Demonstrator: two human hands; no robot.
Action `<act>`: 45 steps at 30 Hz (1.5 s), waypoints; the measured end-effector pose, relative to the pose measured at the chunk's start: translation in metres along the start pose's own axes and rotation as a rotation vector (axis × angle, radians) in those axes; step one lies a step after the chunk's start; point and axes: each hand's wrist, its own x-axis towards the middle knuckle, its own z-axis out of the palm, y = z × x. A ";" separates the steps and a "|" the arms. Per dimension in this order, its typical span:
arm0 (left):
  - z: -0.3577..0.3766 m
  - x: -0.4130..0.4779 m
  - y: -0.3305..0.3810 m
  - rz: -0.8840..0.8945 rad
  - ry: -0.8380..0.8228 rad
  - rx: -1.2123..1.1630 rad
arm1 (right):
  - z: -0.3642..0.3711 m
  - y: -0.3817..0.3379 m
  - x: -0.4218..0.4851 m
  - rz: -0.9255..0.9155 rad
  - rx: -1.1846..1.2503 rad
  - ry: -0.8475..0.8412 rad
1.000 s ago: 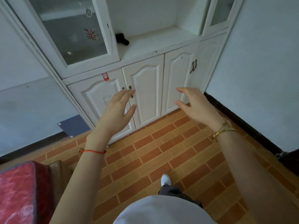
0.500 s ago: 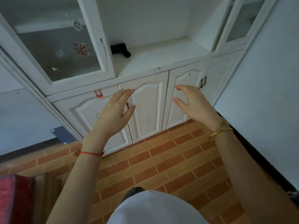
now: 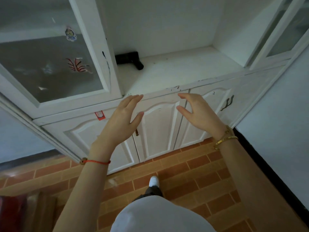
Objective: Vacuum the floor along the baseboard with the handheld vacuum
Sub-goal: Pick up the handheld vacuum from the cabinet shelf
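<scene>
A black handheld vacuum (image 3: 129, 60) lies on the white cabinet counter (image 3: 175, 72), at its back left, partly hidden behind the glass door frame. My left hand (image 3: 122, 119) and my right hand (image 3: 199, 114) are raised side by side in front of the counter's front edge, below and nearer to me than the vacuum. Both hands are empty with fingers spread. A black baseboard (image 3: 267, 171) runs along the right wall where it meets the orange brick-pattern floor (image 3: 184, 173).
White lower cabinet doors (image 3: 158, 124) stand straight ahead, with glass-door upper cabinets at left (image 3: 50, 61) and right (image 3: 287, 30). My white shoe (image 3: 153, 180) is on the floor close to the cabinet. A red cushioned seat (image 3: 11, 213) sits at the lower left.
I have stepped closer to the cabinet and the view has tilted up. Both hands have risen from the lower doors to the counter edge, still empty.
</scene>
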 end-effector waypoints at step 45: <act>0.068 0.250 -0.088 -0.637 0.295 -0.164 | 0.107 0.066 0.420 -0.068 0.307 -0.272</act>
